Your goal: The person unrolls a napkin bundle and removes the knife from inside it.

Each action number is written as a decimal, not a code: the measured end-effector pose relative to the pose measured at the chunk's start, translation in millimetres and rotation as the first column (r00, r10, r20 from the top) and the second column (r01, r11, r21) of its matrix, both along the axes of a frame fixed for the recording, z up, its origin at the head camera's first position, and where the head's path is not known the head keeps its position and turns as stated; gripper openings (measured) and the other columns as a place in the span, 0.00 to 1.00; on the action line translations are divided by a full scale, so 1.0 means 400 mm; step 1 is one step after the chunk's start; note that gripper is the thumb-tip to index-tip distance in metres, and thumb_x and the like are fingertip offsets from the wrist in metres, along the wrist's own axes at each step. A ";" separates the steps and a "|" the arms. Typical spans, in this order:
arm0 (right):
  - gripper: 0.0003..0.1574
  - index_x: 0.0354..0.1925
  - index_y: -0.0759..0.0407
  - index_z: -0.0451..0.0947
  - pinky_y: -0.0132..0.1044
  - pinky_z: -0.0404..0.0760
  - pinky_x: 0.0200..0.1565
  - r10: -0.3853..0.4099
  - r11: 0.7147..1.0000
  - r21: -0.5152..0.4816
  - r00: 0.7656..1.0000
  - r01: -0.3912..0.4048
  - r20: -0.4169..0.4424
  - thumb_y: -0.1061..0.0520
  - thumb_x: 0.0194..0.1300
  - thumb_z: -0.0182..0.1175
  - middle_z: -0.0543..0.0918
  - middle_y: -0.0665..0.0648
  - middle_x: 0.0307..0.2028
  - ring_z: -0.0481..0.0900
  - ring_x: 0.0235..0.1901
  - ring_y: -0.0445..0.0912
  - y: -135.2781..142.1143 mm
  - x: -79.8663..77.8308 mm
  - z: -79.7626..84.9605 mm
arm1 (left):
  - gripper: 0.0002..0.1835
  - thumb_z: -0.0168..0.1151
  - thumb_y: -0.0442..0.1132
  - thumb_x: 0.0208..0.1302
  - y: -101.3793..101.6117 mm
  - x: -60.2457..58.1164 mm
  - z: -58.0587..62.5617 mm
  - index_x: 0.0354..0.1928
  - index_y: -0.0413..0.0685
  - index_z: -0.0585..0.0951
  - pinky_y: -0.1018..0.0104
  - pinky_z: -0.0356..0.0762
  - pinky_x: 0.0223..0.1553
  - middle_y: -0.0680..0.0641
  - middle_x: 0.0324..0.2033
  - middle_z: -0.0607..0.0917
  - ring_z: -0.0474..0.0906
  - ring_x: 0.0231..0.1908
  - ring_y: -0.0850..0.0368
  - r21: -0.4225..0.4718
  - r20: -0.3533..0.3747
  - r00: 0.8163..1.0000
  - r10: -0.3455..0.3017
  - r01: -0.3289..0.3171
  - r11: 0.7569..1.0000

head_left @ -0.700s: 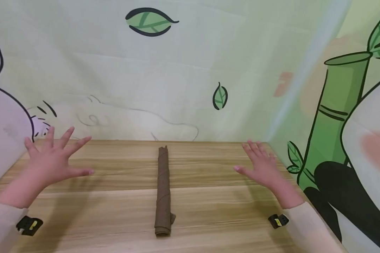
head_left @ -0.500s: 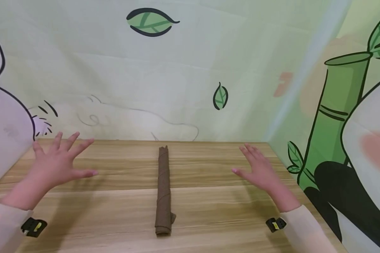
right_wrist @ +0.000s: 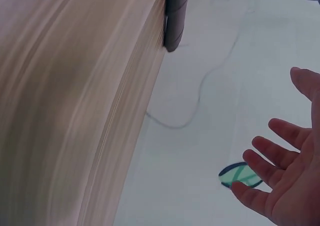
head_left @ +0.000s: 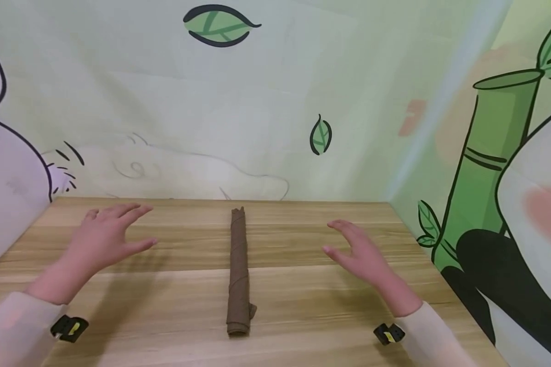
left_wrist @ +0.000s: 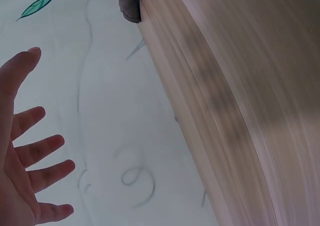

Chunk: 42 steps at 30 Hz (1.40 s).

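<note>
A rolled-up brown cloth point(head_left: 239, 275) lies lengthwise on the wooden table point(head_left: 183, 306), with a small flap sticking out near its close end. To its left my left hand point(head_left: 105, 239) hovers above the table, fingers extended and thumb apart. My right hand point(head_left: 360, 255) hovers on the other side, thumb and fingers spread. Neither hand touches the roll or holds anything. In the left wrist view the roll's end point(left_wrist: 130, 6) shows at the top, away from the fingers. The right wrist view also has part of the roll point(right_wrist: 176, 21) at its top.
A pale printed cloth backdrop point(head_left: 239, 112) rises behind the table's far edge. Green bamboo point(head_left: 491, 142) and panda drawings are printed on the right side. Each sleeve carries a small black device, one at the left wrist point(head_left: 70, 328) and one at the right wrist point(head_left: 389, 334).
Both hands have moved inward toward the brown roll, the left going right and the right going left. Their fingers look lower and less fanned out. The roll stays in place on the table.
</note>
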State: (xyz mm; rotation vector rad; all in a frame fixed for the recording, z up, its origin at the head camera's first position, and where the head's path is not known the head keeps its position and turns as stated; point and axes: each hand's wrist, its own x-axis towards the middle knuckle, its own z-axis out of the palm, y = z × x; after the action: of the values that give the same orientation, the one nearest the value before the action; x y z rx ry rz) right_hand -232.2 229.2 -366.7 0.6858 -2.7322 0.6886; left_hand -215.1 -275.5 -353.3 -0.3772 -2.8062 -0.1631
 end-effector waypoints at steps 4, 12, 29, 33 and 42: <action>0.33 0.66 0.67 0.73 0.64 0.73 0.69 0.034 0.999 -0.031 0.999 -0.035 -0.028 0.53 0.68 0.66 0.78 0.69 0.65 0.74 0.67 0.67 -0.032 0.012 -0.004 | 0.38 0.71 0.58 0.60 0.027 0.004 0.004 0.68 0.46 0.76 0.25 0.69 0.62 0.31 0.62 0.81 0.77 0.59 0.26 0.030 -0.022 0.999 -0.033 0.034 0.999; 0.19 0.54 0.65 0.82 0.59 0.80 0.61 0.112 0.988 -0.099 0.989 -0.121 -0.095 0.58 0.66 0.67 0.86 0.65 0.55 0.82 0.59 0.61 -0.093 0.028 -0.025 | 0.28 0.67 0.51 0.67 0.077 0.003 0.004 0.64 0.45 0.80 0.31 0.78 0.57 0.32 0.61 0.82 0.79 0.59 0.28 0.109 0.017 0.996 -0.088 0.086 0.990; 0.12 0.45 0.63 0.85 0.49 0.86 0.56 0.318 0.936 -0.119 0.941 -0.331 -0.117 0.59 0.64 0.69 0.90 0.61 0.45 0.87 0.48 0.55 -0.237 0.026 -0.047 | 0.17 0.65 0.41 0.69 0.200 -0.040 -0.049 0.56 0.42 0.84 0.40 0.82 0.57 0.36 0.55 0.86 0.83 0.56 0.36 0.145 -0.003 0.965 -0.263 0.261 0.954; 0.15 0.49 0.62 0.84 0.47 0.85 0.57 0.349 0.931 -0.099 0.937 -0.350 -0.032 0.57 0.66 0.68 0.89 0.60 0.48 0.86 0.50 0.54 -0.264 0.028 -0.045 | 0.17 0.64 0.42 0.70 0.221 -0.053 -0.068 0.56 0.42 0.84 0.40 0.83 0.57 0.36 0.56 0.86 0.83 0.57 0.36 0.156 0.016 0.961 -0.275 0.270 0.950; 0.16 0.51 0.64 0.83 0.43 0.84 0.58 0.421 0.905 -0.090 0.906 -0.416 0.038 0.56 0.68 0.66 0.88 0.59 0.49 0.84 0.51 0.53 -0.304 0.027 -0.065 | 0.17 0.66 0.41 0.69 0.265 -0.068 -0.098 0.55 0.40 0.84 0.42 0.84 0.55 0.36 0.54 0.87 0.85 0.54 0.37 0.166 0.023 0.941 -0.338 0.329 0.929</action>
State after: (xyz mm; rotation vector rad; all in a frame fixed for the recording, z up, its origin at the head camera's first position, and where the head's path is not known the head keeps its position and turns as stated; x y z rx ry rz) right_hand -221.3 107.5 -392.9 1.2731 -2.6067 0.9133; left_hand -242.2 -169.7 -392.5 -0.8202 -2.7300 -0.4761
